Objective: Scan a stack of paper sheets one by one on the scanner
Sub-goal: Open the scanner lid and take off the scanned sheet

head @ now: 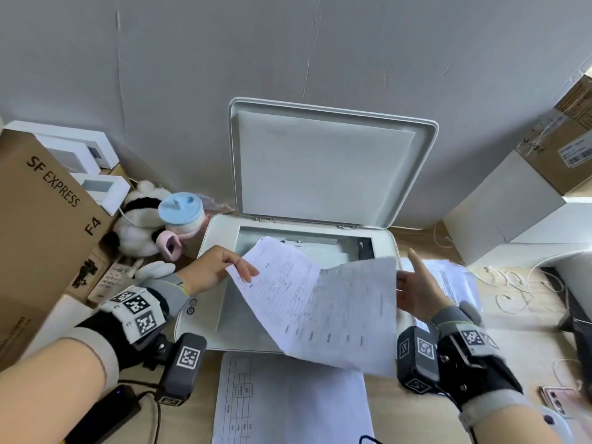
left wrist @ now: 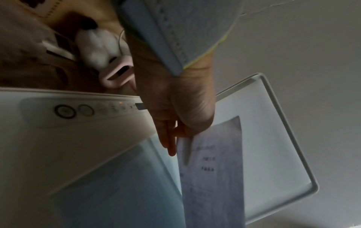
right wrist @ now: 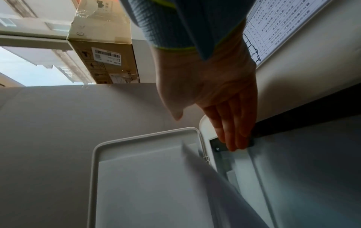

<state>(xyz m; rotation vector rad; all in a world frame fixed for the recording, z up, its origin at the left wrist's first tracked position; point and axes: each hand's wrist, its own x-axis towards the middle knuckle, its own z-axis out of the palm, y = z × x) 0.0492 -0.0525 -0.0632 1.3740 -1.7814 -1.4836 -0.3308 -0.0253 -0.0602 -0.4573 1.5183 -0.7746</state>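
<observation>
The white flatbed scanner (head: 211, 245) stands with its lid (head: 320, 165) raised against the wall and its glass (head: 346, 248) partly showing. A printed sheet (head: 320, 309) hangs curled over the glass. My left hand (head: 238, 267) pinches its left corner; the left wrist view shows that hand (left wrist: 175, 135) at the sheet's (left wrist: 213, 177) edge. My right hand (head: 416, 290) is at the sheet's right edge, fingers straight and thumb up. In the right wrist view its fingers (right wrist: 232, 135) lie flat above the scanner's right rim, apart from the sheet (right wrist: 215, 185). A paper stack (head: 288, 405) lies in front of the scanner.
More printed papers (head: 448, 277) lie right of the scanner. At the left are a cardboard box (head: 48, 219), a plush toy (head: 137, 225) and a blue-lidded cup (head: 181, 209). White boxes (head: 512, 203) and loose cables (head: 519, 290) are at the right, a black device (head: 105, 415) near left.
</observation>
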